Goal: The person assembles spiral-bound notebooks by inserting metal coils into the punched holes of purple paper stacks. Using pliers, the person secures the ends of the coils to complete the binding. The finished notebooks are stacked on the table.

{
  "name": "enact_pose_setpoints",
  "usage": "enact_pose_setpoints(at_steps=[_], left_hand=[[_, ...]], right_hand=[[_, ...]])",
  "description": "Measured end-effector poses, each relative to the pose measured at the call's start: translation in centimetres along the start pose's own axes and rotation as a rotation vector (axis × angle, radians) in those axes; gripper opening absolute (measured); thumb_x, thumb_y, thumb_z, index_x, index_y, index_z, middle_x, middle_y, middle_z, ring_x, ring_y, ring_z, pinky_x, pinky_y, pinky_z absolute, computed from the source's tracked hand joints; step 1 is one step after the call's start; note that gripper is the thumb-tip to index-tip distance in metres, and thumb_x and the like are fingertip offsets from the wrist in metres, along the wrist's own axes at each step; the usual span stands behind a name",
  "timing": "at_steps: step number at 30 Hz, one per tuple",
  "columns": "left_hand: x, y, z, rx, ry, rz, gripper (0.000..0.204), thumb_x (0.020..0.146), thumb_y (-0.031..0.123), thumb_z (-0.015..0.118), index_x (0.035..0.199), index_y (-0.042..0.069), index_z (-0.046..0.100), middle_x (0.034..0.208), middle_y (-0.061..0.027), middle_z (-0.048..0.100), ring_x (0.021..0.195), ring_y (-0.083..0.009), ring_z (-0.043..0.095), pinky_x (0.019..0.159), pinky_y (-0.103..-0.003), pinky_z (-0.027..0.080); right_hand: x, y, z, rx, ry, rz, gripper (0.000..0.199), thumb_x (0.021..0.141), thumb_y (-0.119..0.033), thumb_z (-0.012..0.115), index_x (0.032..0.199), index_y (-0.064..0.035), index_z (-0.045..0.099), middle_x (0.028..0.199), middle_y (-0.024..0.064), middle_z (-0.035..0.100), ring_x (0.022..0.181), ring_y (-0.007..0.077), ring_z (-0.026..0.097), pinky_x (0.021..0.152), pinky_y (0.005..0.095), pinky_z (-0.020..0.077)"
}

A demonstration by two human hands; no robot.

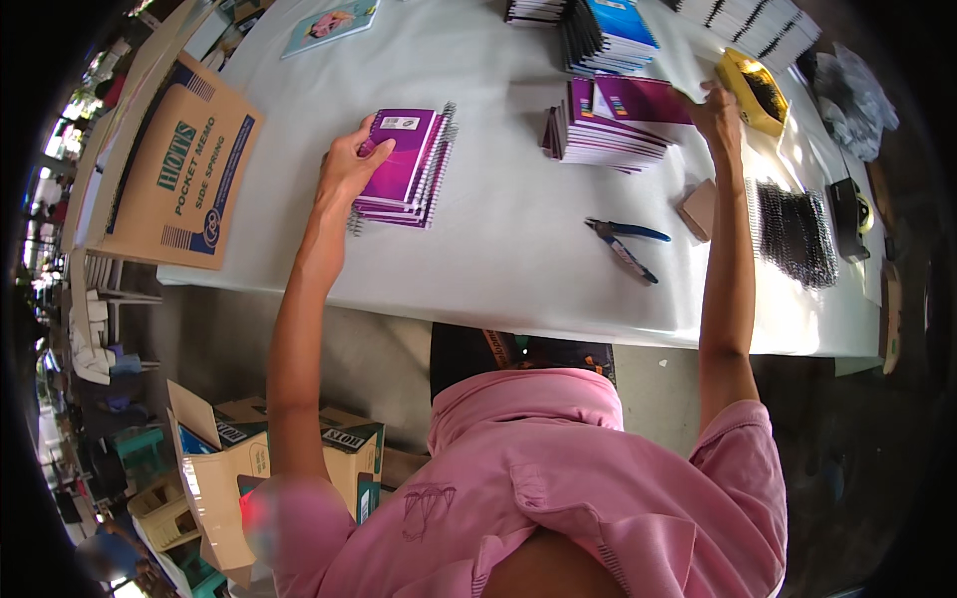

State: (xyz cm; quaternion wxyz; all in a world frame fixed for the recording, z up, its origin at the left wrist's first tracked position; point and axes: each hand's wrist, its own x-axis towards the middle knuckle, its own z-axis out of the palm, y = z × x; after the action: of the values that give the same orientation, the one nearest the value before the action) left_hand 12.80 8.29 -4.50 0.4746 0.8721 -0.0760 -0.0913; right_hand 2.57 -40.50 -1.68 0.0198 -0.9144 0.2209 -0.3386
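My left hand (349, 164) is closed on the left side of a small stack of purple spiral notebooks (407, 164), its thumb on the top cover. White coils run along the stack's right edge. Farther right, my right hand (718, 115) pinches the right end of a purple booklet (646, 104), which lies over a fanned pile of purple booklets (608, 145). The fingertips there are partly hidden. Nearer to me, blue-handled pliers (626, 247) lie with their jaws pointing left. Beside my right forearm is a small brown block (698, 209).
Black wire coils (797, 234) lie right of my forearm, near a tape dispenser (850, 219). A yellow tray (738, 75) holds dark pieces. Blue notebooks (620, 35) stand at the back; a grey plastic bag (855, 100) is far right. A cardboard box (184, 164) stands at the table's left edge.
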Motion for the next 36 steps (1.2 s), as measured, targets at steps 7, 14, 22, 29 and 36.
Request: enact_pose_setpoints(at_steps=[7,14,22,29,36], left_hand=[[-1.7,2.5,0.8,0.632,0.313,0.292,0.064,0.088,0.036,0.067,0.146,0.022,0.042,0.155,-0.0196,0.025,0.14,-0.0532,0.016,0.108,-0.067,0.022],[-6.6,8.3,5.0,-0.04,0.127,0.517,0.09,0.08,0.023,0.078,0.152,0.018,0.025,0.156,-0.0226,0.023,0.143,-0.043,0.019,0.114,-0.048,0.024],[-12.8,4.5,10.1,-0.721,-0.333,0.1,0.111,0.076,-0.004,0.075,0.155,0.015,-0.002,0.153,-0.0201,0.031,0.142,-0.0286,0.029,0.111,-0.035,0.033],[-13.9,3.0,10.3,-0.722,-0.3,0.36,0.104,0.081,-0.005,0.068,0.155,0.014,-0.003,0.151,-0.0218,0.033,0.145,-0.0295,0.023,0.115,-0.035,0.023],[-15.1,2.3,11.2,-0.553,-0.204,0.368,0.101,0.084,0.004,0.07,0.154,0.01,-0.002,0.152,-0.021,0.032,0.145,-0.029,0.023,0.115,-0.037,0.025]], right_hand=[[0.4,1.1,0.8,0.814,-0.621,0.314,0.038,0.076,-0.037,0.08,0.073,-0.0013,0.069,0.062,0.0008,0.06,0.055,0.0084,0.052,0.052,0.0231,0.0407],[-4.2,-5.0,-6.1,1.162,-0.299,0.185,0.026,0.081,-0.019,0.076,0.094,0.0034,0.069,0.085,0.0096,0.07,0.076,0.0135,0.065,0.075,0.0271,0.0495],[-21.4,-13.0,-4.0,1.528,-0.658,0.281,0.029,0.082,-0.003,0.074,0.102,-0.0041,0.054,0.094,0.0035,0.062,0.087,0.011,0.055,0.081,0.0258,0.0442],[-22.4,-13.8,-5.6,1.465,-0.704,0.185,0.031,0.081,-0.002,0.073,0.101,-0.0046,0.05,0.097,0.0063,0.061,0.089,0.0152,0.058,0.083,0.0285,0.0463],[-22.2,-14.5,-5.9,1.511,-0.707,0.222,0.03,0.083,-0.008,0.076,0.101,-0.0042,0.052,0.102,0.0069,0.063,0.095,0.0127,0.058,0.086,0.028,0.0459]])
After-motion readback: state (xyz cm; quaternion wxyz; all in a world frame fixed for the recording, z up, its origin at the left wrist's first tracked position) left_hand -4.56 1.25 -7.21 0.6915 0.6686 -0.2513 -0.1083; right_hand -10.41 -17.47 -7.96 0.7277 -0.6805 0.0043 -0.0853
